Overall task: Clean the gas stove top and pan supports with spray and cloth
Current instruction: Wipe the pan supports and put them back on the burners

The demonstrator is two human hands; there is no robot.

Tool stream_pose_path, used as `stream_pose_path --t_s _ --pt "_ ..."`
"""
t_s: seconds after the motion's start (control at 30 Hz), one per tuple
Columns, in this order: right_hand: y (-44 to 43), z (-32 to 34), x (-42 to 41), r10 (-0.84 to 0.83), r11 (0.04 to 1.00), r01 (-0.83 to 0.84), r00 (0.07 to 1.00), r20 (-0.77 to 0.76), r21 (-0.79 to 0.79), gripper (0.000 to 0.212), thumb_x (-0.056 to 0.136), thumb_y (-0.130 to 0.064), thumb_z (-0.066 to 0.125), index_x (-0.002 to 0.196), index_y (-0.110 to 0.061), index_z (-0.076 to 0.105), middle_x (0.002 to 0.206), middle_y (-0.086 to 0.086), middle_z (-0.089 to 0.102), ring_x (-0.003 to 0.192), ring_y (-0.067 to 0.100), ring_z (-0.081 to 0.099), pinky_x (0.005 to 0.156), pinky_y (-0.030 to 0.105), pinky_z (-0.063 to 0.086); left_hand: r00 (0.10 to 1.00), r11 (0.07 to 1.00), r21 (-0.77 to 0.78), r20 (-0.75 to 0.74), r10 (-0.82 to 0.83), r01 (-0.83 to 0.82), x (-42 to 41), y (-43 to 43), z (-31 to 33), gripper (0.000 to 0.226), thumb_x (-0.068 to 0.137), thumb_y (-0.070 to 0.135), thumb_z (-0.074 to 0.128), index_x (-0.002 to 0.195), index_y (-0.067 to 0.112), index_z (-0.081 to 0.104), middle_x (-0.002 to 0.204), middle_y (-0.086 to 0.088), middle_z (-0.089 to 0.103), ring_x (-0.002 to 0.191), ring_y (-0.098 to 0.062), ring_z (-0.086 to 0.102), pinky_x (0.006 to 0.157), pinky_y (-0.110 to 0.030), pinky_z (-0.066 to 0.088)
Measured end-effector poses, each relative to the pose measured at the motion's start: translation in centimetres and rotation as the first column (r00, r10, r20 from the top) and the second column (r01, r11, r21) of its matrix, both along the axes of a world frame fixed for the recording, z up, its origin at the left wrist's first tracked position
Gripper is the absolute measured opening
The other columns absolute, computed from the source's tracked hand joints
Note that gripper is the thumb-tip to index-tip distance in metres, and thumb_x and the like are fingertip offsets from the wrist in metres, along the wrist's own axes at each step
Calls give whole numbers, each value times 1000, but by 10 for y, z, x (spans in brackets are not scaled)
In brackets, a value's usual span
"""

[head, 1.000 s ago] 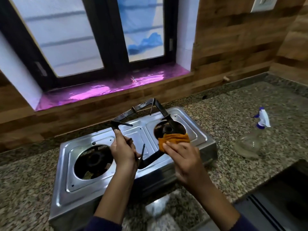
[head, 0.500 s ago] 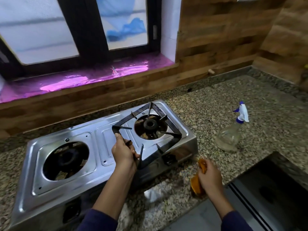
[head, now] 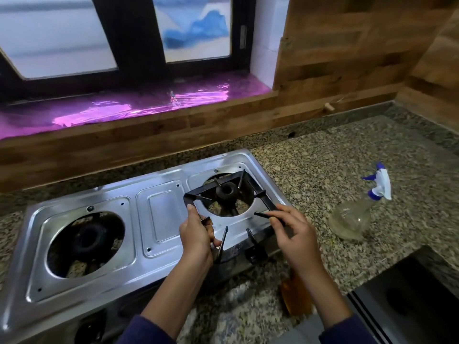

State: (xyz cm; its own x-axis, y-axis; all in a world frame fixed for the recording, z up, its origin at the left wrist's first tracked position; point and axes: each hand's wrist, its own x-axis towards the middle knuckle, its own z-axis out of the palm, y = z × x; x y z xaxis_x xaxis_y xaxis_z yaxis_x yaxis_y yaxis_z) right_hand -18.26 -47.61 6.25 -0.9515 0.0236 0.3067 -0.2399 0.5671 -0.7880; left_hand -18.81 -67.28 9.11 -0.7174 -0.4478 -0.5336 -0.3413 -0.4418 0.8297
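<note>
A steel two-burner gas stove (head: 159,209) sits on the granite counter. A black square pan support (head: 250,184) lies over the right burner (head: 227,192). My left hand (head: 198,237) grips its near-left corner. My right hand (head: 295,234) pinches its right side bar with the fingertips. The orange cloth (head: 295,299) lies on the counter in front of the stove, partly hidden under my right forearm. A clear spray bottle (head: 355,214) with a white and blue trigger head lies tilted on the counter to the right. The left burner (head: 87,240) has no support on it.
A wood-panelled wall and a window sill covered in purple foil (head: 129,108) run behind the stove. A dark sink (head: 409,299) is set into the counter at the lower right. The speckled granite counter (head: 335,155) stretches to the right corner.
My right hand has let go of the orange cloth on the counter and moved up to the pan support's right side. The support has been lowered over the right burner.
</note>
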Motion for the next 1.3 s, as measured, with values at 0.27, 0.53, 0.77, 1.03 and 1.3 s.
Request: stream_pose_path --t_s 0.27,0.53,0.77,1.03,1.3 --pt "-14 -18 -66 -158 987 161 978 137 -6 16 92 -11 64 101 -14 76 87 -12 68 83 11 66 76 28 55 961 962 -52 -58 -269 266 -45 -15 7 49 98 51 44 84 7 59 58 -8 58 45 -19 57 43 -24 44" --pt "-15 -20 -95 -169 977 178 982 82 -116 16 89 0 67 100 -7 77 94 -3 72 88 -9 60 76 0 45 917 917 62 -101 -386 393 -54 -33 8 27 97 30 57 112 8 60 88 -11 66 71 -22 69 62 -32 56" --pt "-16 -12 -104 -78 993 73 995 -56 -87 18 84 7 69 95 -5 77 92 1 73 89 0 67 84 4 46 953 955 -1 -51 -297 298 -83 -63 9 60 98 25 56 149 30 23 99 -6 63 61 -23 68 49 -28 55" --pt "-2 18 -137 125 979 -138 988 -93 -152 22 83 13 66 93 -4 76 93 -4 72 92 -2 68 90 14 51 855 695 -615 -63 -514 372 -83 -98 5 14 92 23 65 104 29 69 81 -3 65 61 -18 63 63 -32 54" --pt "0 29 -186 385 921 -386 923 -19 -55 21 83 12 67 90 -6 76 95 8 74 93 5 69 90 17 52 880 104 -989 42 -473 103 -53 -98 -3 9 76 41 78 79 32 77 75 14 56 78 -12 55 66 -34 43"
